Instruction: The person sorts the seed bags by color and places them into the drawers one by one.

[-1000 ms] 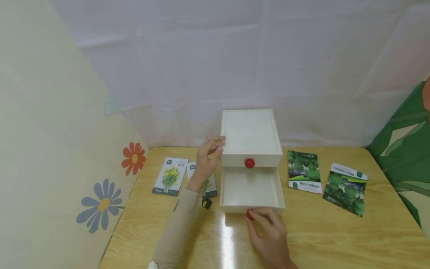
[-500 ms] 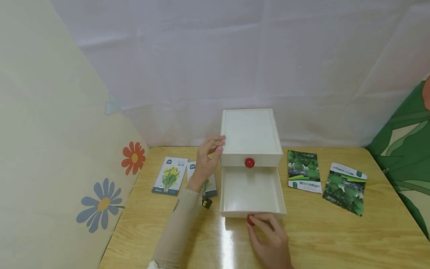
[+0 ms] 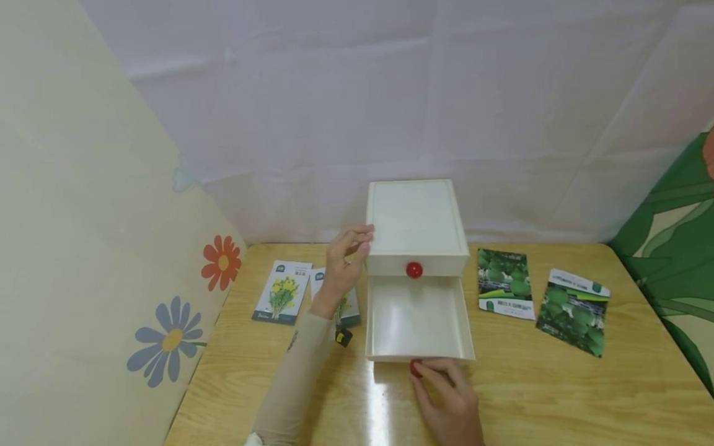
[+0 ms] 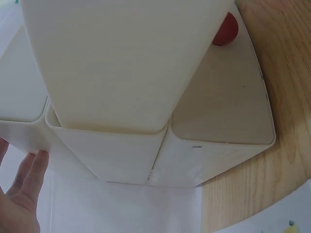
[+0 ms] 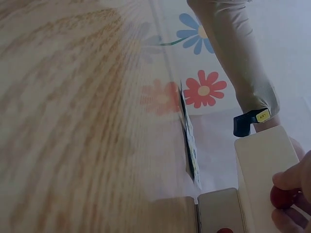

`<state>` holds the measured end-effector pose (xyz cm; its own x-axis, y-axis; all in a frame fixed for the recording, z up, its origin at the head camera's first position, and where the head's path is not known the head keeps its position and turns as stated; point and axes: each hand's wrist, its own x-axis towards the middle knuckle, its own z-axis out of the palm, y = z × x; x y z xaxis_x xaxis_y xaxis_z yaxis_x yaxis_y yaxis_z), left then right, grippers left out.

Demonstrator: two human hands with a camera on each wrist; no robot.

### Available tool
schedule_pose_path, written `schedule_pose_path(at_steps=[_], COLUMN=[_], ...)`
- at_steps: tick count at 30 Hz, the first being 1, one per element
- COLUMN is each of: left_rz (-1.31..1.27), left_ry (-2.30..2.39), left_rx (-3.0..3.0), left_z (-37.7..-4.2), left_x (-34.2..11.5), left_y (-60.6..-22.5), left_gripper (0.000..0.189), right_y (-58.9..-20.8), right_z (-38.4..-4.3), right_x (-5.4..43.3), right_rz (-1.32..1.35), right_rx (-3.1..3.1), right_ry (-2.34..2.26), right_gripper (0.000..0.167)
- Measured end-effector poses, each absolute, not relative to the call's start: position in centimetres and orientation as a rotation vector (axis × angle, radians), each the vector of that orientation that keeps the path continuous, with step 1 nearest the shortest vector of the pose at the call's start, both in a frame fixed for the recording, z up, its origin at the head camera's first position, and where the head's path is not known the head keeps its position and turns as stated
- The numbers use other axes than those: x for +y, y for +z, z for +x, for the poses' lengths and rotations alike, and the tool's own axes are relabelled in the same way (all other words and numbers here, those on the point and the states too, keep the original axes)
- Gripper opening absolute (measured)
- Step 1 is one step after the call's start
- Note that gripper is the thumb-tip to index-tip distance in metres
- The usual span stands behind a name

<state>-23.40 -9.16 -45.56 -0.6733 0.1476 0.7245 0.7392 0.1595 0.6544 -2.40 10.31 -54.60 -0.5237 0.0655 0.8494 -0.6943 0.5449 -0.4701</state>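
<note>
A white drawer cabinet (image 3: 415, 217) stands on the table, its upper front carrying a red knob (image 3: 414, 270). Below that, the middle drawer (image 3: 418, 319) is pulled out, and its inside looks bare. My right hand (image 3: 450, 402) pinches this drawer's red knob (image 5: 283, 196) between thumb and fingers. My left hand (image 3: 346, 263) touches the cabinet's left side near the top, fingers extended against the wall, as the left wrist view shows. A lower drawer (image 4: 221, 97), with its own red knob (image 4: 226, 30), is shut beneath the pulled-out one.
Two seed packets with yellow flowers (image 3: 281, 291) lie left of the cabinet, one partly hidden by my left arm. Two green-leaf packets (image 3: 504, 284) lie to the right. White cloth (image 3: 334, 124) hangs behind the wooden table (image 3: 535, 396); flower-printed panels flank it.
The middle drawer has come further out toward me, along with my right hand on its knob. My left hand has stayed at the cabinet's side.
</note>
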Motion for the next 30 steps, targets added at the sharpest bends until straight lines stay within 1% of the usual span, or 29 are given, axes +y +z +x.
schedule_pose_path(at_steps=[4,9,15,19,23,28,30], left_rz=[-0.847,-0.839,-0.799,-0.799,-0.845,-0.842,-0.826], left_ry=[-1.546,-1.541,-1.555,-1.549,-1.521,-1.486,-1.452], left_rx=[-1.925,-1.933,-2.055,-2.122,-2.151,-2.209,-2.237], left_z=[-22.4,-21.7,-21.0,-21.6,-21.5,-21.1,-21.1], left_x=[-9.1,-8.9,-9.3,-10.0,-10.8,-11.8,-12.2], left_y=[-44.2,-43.6,-43.6,-44.7,-45.1,-44.7,-44.7], left_gripper=[0.012,0.013,0.021,0.028,0.033,0.035,0.035], right_y=[-54.6,-54.1,-52.9,-52.5,-52.9,-53.8,-54.0], right_z=[-2.3,-2.4,-2.4,-2.1,-1.4,-1.0,-0.9], right_x=[10.2,10.2,9.9,9.6,8.9,7.7,7.3], right_rz=[0.522,0.544,0.631,0.729,0.850,1.016,1.071], right_rx=[-1.884,-1.874,-1.797,-1.787,-1.857,-1.921,-1.977], right_ry=[1.070,1.048,1.042,1.069,1.168,1.235,1.253], right_gripper=[0.036,0.036,0.034,0.028,0.020,0.017,0.019])
